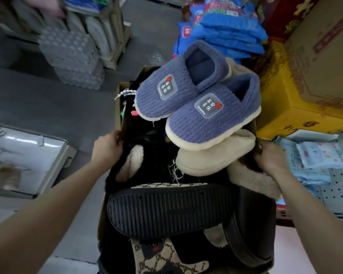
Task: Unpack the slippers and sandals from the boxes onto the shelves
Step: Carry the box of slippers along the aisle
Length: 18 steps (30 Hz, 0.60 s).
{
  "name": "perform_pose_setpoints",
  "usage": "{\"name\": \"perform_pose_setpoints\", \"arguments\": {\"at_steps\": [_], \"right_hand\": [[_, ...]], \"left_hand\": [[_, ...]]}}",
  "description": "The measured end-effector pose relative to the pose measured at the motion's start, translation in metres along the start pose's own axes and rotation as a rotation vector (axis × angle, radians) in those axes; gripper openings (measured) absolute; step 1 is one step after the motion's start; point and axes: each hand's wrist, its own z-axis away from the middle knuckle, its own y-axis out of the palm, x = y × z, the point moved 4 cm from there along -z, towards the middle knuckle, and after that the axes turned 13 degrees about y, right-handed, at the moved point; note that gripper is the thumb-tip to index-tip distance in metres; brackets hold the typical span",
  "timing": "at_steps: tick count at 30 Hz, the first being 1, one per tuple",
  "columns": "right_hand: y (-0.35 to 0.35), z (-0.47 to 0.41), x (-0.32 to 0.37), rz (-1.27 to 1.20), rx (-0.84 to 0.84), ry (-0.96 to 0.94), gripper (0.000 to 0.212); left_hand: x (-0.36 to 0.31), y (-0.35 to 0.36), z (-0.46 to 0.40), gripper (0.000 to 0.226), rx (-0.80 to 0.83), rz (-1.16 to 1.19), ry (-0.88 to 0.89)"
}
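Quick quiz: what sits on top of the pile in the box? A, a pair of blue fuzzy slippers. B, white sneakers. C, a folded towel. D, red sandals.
A: the blue slippers, each with a grey patch on the toe, lie highest in the cardboard box.

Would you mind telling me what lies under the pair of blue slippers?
The blue slippers rest on a beige slipper, atop dark footwear in the cardboard box. Whatever lies deeper is covered.
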Motion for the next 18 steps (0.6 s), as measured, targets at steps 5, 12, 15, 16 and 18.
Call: {"name": "perform_pose_setpoints", "arguments": {"at_steps": [5,12,15,16,18], "right_hand": [[-0.005,0.042,0.053,-0.016,-0.058,-0.095,0.014],[0.011,0.076,0.147,-0.043,-0.023,-0.167,0.014],[0.018,0.078,0.19,-0.066,0.009,-0.188,0.018],[0.02,0.078,0.205,-0.085,0.023,-0.197,0.02],[0.024,0.071,0.233,-0.105,0.049,-0.227,0.021]], "left_hand": [[0.047,-0.048,0.027,0.027,-0.081,-0.003,-0.026],[0.131,-0.11,0.054,0.025,-0.138,-0.033,-0.095],[0.166,-0.123,0.056,0.025,-0.147,-0.063,-0.164],[0.177,-0.126,0.055,0.025,-0.143,-0.069,-0.19],[0.196,-0.13,0.048,0.026,-0.138,-0.059,-0.23]]}}
